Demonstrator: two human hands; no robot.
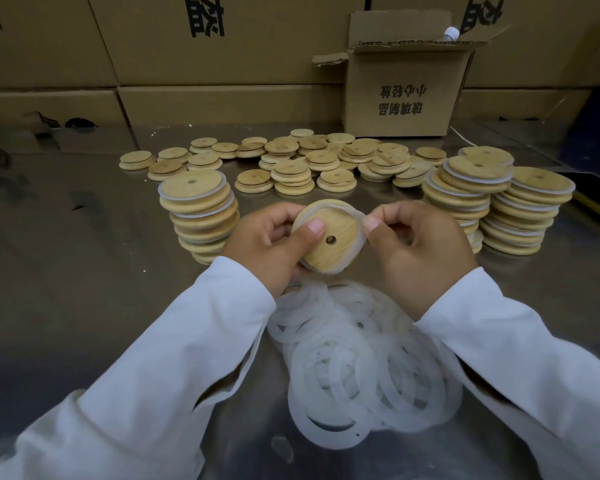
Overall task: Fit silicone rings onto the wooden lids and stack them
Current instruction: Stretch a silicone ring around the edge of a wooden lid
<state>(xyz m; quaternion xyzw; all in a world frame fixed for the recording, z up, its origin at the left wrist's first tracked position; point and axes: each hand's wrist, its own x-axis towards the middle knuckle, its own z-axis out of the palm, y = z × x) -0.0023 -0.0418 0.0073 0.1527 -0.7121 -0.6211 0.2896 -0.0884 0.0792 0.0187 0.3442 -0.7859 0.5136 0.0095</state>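
My left hand [267,251] grips a round wooden lid [340,228] with a small hole, thumb pressed on its face. A translucent silicone ring [359,237] lies partly around the lid's rim. My right hand [416,244] pinches that ring at the lid's right edge. A heap of loose white silicone rings [364,362] lies on the metal table below my hands. A stack of ringed lids [201,216] stands to the left, and taller stacks [465,192] [527,213] stand to the right.
Several bare wooden lids [291,161] are spread across the steel table [84,271] behind the stacks. An open cardboard box [406,88] stands at the back right, with a wall of large cartons [187,46] behind.
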